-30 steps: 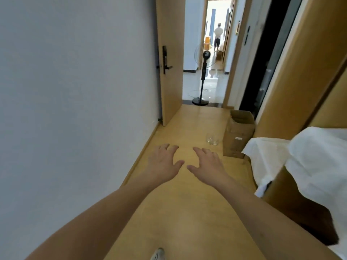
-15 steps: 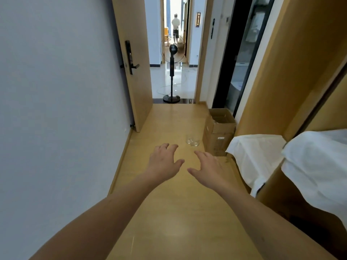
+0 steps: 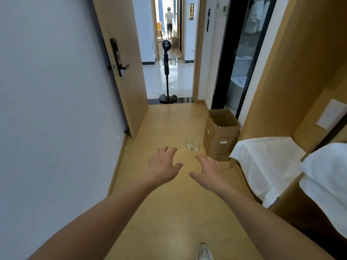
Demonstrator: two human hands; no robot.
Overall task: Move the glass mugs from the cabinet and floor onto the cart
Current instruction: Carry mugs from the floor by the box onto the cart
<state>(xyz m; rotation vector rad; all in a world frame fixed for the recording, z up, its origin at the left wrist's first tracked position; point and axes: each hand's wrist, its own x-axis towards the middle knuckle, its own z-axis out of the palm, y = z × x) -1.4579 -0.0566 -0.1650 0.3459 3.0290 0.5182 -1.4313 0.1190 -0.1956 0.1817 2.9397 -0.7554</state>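
Two glass mugs (image 3: 192,144) on the wood floor (image 3: 174,212), touching each other, just left of the cardboard box (image 3: 220,135) and close against its near corner. Box standing open-topped, something glassy inside but too dim to name. Both arms stretched forward over the floor, nearer the camera than the box. Left hand (image 3: 163,165) held out palm down, fingers spread and loosely bent, gripping nothing; mugs lying beyond it and to its right, apart from the fingertips. Right hand (image 3: 208,170) likewise loose and holding nothing, thumb pointing left; mugs just beyond its fingertips and slightly left, no contact. Hands near each other, not touching, with the mugs past the gap between them.

Right of the box, white cloths (image 3: 262,166) draped over wooden ledges, the nearer one reaching the frame's right edge. Left of the box, across the floor, a wooden door (image 3: 122,59) swung open against the pale wall, black lock and handle on its face. Beyond the box, a black pedestal fan (image 3: 166,72) on glossy tile in the doorway, and far past it a person (image 3: 169,19) standing, back turned. Behind the box to the right, a dark-framed glass door (image 3: 242,53). A white shoe (image 3: 203,252) at the bottom edge, well short of the box.
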